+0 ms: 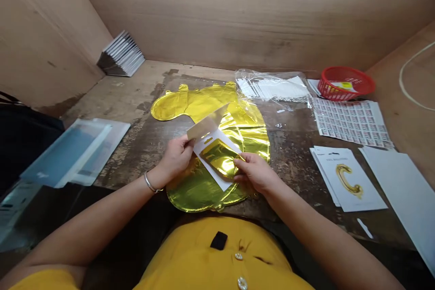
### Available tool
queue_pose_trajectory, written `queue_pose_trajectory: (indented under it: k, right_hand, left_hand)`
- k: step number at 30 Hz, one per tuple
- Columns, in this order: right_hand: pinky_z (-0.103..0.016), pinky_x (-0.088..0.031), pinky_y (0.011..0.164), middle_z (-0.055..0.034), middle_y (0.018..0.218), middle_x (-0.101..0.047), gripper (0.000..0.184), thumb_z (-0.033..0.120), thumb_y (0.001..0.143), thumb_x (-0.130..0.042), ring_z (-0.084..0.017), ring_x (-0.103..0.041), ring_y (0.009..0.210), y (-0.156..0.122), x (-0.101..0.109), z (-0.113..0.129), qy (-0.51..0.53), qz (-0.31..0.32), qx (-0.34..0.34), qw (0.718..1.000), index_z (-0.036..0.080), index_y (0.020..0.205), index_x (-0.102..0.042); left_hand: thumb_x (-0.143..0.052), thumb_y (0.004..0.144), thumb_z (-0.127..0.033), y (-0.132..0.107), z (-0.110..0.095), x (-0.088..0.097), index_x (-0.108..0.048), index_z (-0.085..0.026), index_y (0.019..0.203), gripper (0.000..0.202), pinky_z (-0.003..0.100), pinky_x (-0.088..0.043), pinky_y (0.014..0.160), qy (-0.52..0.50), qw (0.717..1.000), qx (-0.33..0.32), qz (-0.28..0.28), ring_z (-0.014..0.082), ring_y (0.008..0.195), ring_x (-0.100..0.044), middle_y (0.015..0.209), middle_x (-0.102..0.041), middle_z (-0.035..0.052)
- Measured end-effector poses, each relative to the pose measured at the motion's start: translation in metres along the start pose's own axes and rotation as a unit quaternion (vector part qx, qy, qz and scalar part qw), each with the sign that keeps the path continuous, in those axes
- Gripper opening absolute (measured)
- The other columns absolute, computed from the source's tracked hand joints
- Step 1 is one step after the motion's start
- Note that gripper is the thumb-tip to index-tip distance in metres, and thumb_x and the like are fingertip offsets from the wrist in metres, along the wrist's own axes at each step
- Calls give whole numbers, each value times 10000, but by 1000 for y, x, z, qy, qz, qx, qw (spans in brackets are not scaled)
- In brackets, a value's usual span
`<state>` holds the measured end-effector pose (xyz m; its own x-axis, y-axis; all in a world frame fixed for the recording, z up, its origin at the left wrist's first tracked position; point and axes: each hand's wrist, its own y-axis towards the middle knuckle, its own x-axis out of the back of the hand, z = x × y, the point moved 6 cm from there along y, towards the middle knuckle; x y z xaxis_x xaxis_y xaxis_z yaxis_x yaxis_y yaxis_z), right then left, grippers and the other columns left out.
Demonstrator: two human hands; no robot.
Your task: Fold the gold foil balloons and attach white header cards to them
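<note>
My left hand (179, 156), with a bangle at the wrist, is closed on the upper left edge of a white card (215, 178) with a hang hole. A clear plastic flap (208, 123) stretches up from the card's top; whether the card lies inside a sleeve I cannot tell. Against the card is a folded gold foil balloon (220, 157), pinched at its right end by the fingers of my right hand (254, 171). Beneath both hands a large gold foil balloon (204, 190), flat and C-shaped, is spread on the worn table.
Clear plastic sleeves (74, 149) lie at left; a stack of packets (124, 54) leans in the back corner. Behind is a bag of white slips (275, 87). At right are a red basket (346, 82), a sticker sheet (351, 120), printed balloon cards (350, 179) and white cards (401, 186).
</note>
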<state>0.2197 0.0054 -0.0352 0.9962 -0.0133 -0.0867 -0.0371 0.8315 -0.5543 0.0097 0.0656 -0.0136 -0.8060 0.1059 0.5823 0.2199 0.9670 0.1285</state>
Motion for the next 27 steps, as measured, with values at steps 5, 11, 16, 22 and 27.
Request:
queue_pose_trajectory:
  k: [5, 11, 16, 22, 27]
  right_hand:
    - [-180, -517, 384, 26, 558, -619, 29, 161, 711, -657, -88, -569, 427, 7, -2, -10, -22, -28, 6, 999, 164, 687, -642]
    - [-332, -577, 574, -33, 822, -736, 183, 218, 729, -618, -199, -670, 663, 8, -3, -5, -91, -14, 101, 991, 203, 904, -670]
    - [-406, -531, 687, -115, 900, -664, 203, 149, 798, -528, -270, -631, 795, -25, 13, 34, -510, -120, 268, 809, 181, 950, -660]
    - [-427, -494, 845, -122, 1088, -600, 136, 241, 913, -538, -272, -554, 986, -49, 3, 37, -580, -122, 443, 672, 213, 964, -662]
    - [-396, -485, 794, -97, 983, -607, 57, 223, 894, -585, -252, -535, 906, -26, 0, 9, -573, -100, 412, 702, 198, 861, -624]
  left_hand:
    - [-414, 905, -190, -6, -5, -3, -671, -171, 1189, 384, 344, -517, 940, 14, 998, -57, 10, 224, 1039, -670, 1158, -712, 50]
    - [-448, 901, -195, -25, -20, -26, -574, -223, 1323, 441, 475, -413, 1088, 174, 953, -216, 124, 265, 1312, -496, 1396, -556, 56]
    - [-605, 788, -355, -30, -35, -27, -519, -185, 1382, 624, 480, -360, 1112, 289, 902, -239, 214, 360, 1374, -387, 1461, -480, 108]
    - [-470, 937, -348, -19, -40, -30, -613, -213, 1265, 383, 476, -407, 1038, 300, 897, -240, 217, 322, 1242, -514, 1353, -554, 138]
    - [-625, 842, -283, 20, -36, -26, -621, -165, 1177, 355, 407, -485, 914, 228, 950, -147, 157, 279, 1058, -595, 1131, -628, 128]
